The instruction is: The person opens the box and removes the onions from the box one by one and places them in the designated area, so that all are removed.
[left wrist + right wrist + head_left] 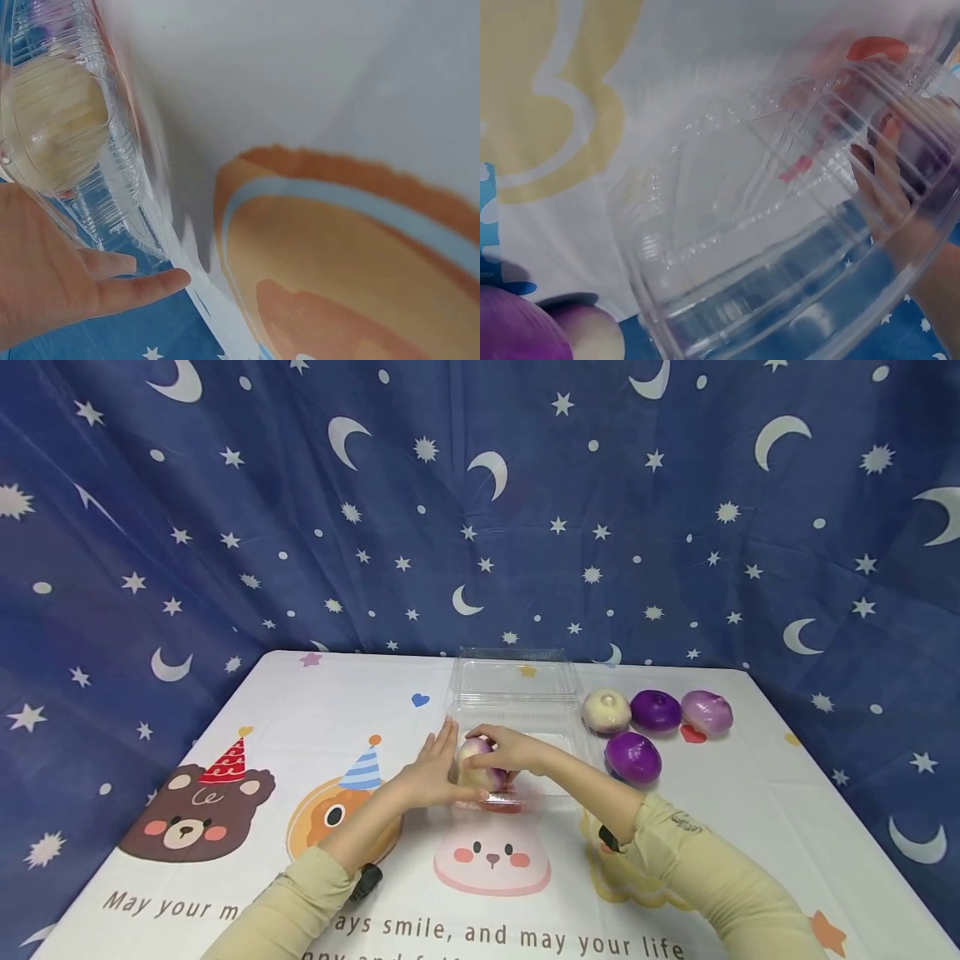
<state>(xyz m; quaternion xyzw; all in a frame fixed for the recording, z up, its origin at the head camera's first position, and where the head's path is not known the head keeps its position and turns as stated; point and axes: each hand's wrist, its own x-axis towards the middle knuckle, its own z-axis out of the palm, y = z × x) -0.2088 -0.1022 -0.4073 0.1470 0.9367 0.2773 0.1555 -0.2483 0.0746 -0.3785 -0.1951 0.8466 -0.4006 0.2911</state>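
A clear plastic clamshell box (pixel 543 717) lies with its lid (pixel 487 678) folded back toward the curtain. At the box's front left corner my right hand (pixel 513 752) grips a cream-and-purple onion (pixel 474 768), its fingers curled over the top. Through the ribbed wall, the left wrist view shows the onion's pale side (pixel 56 124). My left hand (pixel 431 774) rests along the box's left side, fingers straight and thumb stretched across the front edge. In the right wrist view, the fingers (pixel 889 169) of my right hand show through the clear plastic.
Right of the box sit a white onion (pixel 607 712), a dark purple onion (pixel 656 711), a light purple onion (pixel 707 712) and another purple onion (pixel 633 757) nearer the front. A printed white tablecloth (pixel 247 693) covers the table; a blue starry curtain (pixel 420 568) hangs behind.
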